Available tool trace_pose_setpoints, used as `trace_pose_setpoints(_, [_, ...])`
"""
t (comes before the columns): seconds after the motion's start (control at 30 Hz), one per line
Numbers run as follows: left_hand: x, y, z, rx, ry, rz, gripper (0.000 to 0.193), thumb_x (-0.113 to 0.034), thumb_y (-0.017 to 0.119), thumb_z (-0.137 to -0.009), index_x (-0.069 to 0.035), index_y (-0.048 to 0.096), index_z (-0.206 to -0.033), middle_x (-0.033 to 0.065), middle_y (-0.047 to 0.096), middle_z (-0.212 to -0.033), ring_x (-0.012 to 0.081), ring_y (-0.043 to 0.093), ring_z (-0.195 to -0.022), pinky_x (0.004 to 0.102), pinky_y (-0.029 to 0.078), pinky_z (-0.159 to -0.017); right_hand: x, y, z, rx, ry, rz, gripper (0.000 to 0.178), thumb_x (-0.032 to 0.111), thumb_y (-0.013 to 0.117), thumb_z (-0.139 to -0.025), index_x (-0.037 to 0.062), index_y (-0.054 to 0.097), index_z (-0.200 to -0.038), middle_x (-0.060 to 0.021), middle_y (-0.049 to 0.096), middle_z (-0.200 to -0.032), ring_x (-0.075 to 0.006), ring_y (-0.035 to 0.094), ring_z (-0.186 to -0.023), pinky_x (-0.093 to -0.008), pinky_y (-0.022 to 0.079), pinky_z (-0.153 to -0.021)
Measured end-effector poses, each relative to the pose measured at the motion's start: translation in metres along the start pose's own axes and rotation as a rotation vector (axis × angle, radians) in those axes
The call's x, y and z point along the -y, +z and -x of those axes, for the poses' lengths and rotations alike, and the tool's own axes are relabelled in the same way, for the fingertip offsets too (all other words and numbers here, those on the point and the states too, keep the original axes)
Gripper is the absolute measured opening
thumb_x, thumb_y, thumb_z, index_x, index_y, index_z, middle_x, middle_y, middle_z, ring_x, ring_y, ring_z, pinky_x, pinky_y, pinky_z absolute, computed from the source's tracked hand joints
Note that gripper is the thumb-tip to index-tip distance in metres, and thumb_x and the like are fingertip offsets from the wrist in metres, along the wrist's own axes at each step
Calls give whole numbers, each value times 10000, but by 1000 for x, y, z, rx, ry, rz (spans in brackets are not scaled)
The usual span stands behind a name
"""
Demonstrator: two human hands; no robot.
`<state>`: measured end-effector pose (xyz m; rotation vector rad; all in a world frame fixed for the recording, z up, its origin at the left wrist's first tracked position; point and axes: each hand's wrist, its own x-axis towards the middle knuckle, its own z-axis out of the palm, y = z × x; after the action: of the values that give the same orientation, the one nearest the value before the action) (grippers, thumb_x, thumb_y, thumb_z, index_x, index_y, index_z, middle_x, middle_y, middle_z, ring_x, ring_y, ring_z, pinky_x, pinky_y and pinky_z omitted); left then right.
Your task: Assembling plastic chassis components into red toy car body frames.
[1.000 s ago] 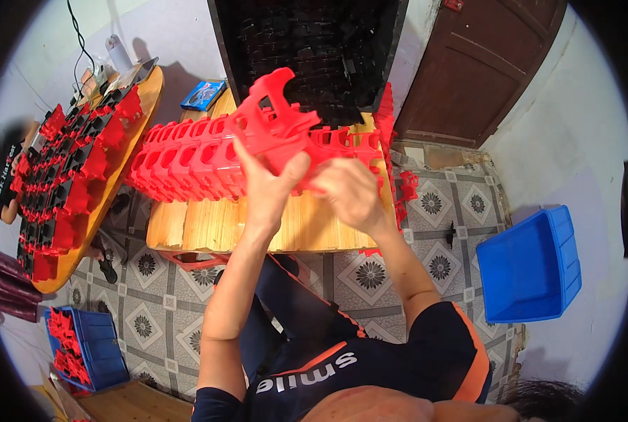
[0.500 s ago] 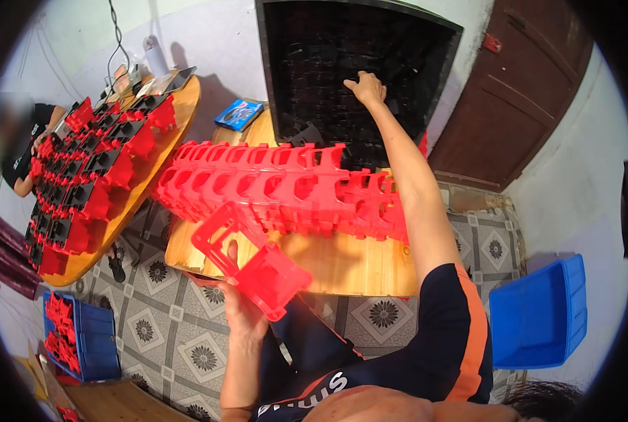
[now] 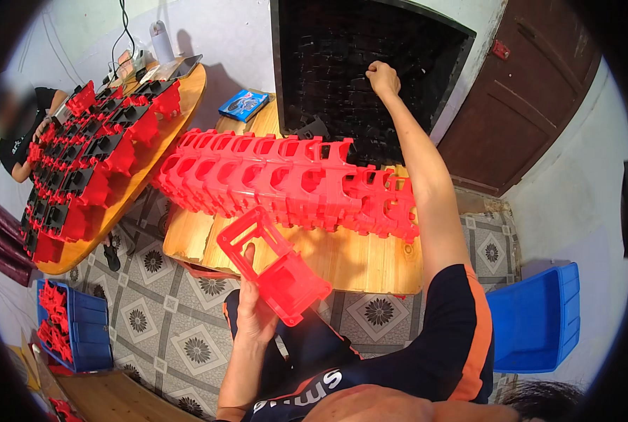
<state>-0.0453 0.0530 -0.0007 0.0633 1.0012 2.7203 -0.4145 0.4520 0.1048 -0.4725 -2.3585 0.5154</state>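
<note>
- Near the front edge of the worktop (image 3: 352,261), the left hand (image 3: 256,313) grips a red plastic frame (image 3: 284,283). Its thumb pokes up by the big square hole, and the flat, tray-like end tips down to the right.
- A second ago, both hands were close together up over the long red row (image 3: 257,176), on a red piece. Now they are far apart.
- Up at the back, the right hand (image 3: 384,79) is over the big black box (image 3: 277,70), which has lots of black parts (image 3: 335,88) in it.
- Half a second ago, the right hand's fingers were spread out there. Now they look curled in. I cannot tell if they have a black part or nothing at all.
- The red frame is still with the left hand, and I see no black part on it.
- So the work looks split in two: one hand keeps the frame, and the other is busy at the box.
- The long red row still lies across the worktop, between the frame and the box. A small blue packet (image 3: 243,105) sits behind the row, left of the box.
</note>
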Motion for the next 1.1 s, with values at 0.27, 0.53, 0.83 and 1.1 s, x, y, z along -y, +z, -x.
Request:
trace_pose_setpoints(0.27, [2,-4,5,-29,-68,76,992,-462,774,-771,-180,210,-1537,116,334,-1511,313,404,-1352,500,354,-1110,72,-3,10,-187,-337,-416,163,237,665,-846,124,724,-949,-100,691,-1001,-322,654,-944,-412,518,-796])
trace_pose_setpoints(0.53, [1,-15,4,-22,-84,72,1056,-449,794,-745,-161,163,-1541,122,310,-1514,311,397,-1354,501,355,-1108,125,27,-6,-125,-468,-194,419,264,727,-824,157,652,-1222,-39,638,-1231,-277,573,-1132,-427,427,-967])
trace_pose_setpoints(0.83, [-2,-20,5,-1,-94,93,1064,-452,789,-754,-161,140,-1546,146,312,-1509,328,406,-1349,502,358,-1106,137,35,-21,22,-555,170,518,224,709,-851,169,549,-1341,-30,566,-1333,-273,495,-1220,-424,386,-969])
trace_pose_setpoints(1.1, [-4,-23,6,22,-73,95,1049,-461,768,-781,-153,122,-1548,150,308,-1511,326,403,-1352,502,356,-1108,126,-6,-17,-190,-778,209,527,124,720,-801,163,569,-1304,-109,601,-1142,-305,561,-1079,-429,467,-905])
